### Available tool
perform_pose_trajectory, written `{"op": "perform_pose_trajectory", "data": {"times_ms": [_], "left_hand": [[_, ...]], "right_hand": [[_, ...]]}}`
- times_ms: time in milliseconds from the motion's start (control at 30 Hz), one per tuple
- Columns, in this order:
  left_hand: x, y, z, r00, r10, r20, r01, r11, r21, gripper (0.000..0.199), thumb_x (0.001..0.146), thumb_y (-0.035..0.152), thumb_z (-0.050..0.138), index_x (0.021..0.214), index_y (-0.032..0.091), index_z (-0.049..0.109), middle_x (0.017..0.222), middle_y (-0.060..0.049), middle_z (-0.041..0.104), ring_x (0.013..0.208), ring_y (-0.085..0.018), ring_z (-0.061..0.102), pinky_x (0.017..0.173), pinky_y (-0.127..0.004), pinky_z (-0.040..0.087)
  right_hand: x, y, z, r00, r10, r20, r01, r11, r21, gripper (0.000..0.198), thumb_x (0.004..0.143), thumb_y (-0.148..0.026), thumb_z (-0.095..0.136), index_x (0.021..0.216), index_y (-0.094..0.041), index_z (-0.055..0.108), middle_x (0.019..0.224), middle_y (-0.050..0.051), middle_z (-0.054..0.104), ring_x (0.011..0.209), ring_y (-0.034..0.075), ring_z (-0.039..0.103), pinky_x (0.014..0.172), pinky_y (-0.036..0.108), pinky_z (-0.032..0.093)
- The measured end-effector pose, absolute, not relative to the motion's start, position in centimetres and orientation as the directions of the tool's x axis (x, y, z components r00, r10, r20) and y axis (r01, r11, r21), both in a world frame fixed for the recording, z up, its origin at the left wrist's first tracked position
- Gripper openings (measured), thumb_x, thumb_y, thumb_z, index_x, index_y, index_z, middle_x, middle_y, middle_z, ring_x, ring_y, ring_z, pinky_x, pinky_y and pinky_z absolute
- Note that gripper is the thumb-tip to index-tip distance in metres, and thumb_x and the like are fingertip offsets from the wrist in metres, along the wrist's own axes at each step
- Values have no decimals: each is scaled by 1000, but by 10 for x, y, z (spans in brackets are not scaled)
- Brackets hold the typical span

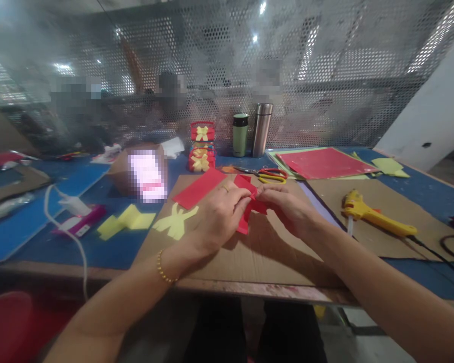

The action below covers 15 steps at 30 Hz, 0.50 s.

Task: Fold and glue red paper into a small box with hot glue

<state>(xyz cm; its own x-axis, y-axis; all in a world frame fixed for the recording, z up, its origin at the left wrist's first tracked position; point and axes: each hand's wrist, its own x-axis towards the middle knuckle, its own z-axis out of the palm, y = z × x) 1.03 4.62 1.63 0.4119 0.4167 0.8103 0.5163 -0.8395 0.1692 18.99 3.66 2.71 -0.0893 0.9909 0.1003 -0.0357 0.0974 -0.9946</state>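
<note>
Both hands grip a folded piece of red paper (243, 225) above a cardboard sheet (227, 267). My left hand (221, 212) pinches its left side between thumb and fingers. At its upper right edge, my right hand (283, 204) is closed on the same paper, the fingertips of both hands close together. Part of the paper is hidden behind the fingers. A flat red paper strip (199, 189) lies just beyond my left hand. Beside that hand rests a yellow paper bow cutout (176, 222).
A yellow glue gun (378, 217) with a cord lies at right. Scissors (272, 175), a green tumbler (240, 136), a steel flask (262, 131) and stacked red boxes with yellow bows (202, 160) stand behind. Red sheets (325, 162) lie back right. A lit phone (147, 175) leans at left.
</note>
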Motion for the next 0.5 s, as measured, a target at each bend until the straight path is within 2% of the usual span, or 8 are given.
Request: {"op": "perform_pose_trajectory", "data": {"times_ms": [100, 367, 500], "left_hand": [[10, 47, 16, 417, 408, 812, 502, -848, 169, 14, 103, 24, 57, 100, 17, 69, 86, -5, 70, 81, -17, 64, 74, -30, 52], [9, 48, 19, 404, 499, 766, 470, -832, 294, 4, 96, 19, 68, 95, 18, 72, 83, -2, 70, 77, -16, 63, 75, -30, 52], [10, 48, 20, 388, 506, 770, 432, -838, 333, 5, 94, 15, 69, 92, 19, 71, 84, -1, 71, 76, -15, 63, 74, -29, 52]], "right_hand": [[191, 37, 25, -94, 991, 99, -66, 93, -993, 14, 63, -32, 68, 55, -22, 61, 61, -2, 56, 65, 15, 45, 65, 32, 33], [193, 37, 21, -161, 977, 139, -47, 133, -990, 14, 69, -30, 66, 59, -23, 60, 63, -3, 54, 67, 16, 45, 67, 32, 32], [193, 38, 23, -165, 977, 133, -34, 129, -991, 12, 64, -30, 65, 57, -23, 58, 62, -2, 53, 68, 17, 45, 70, 34, 32]]}}
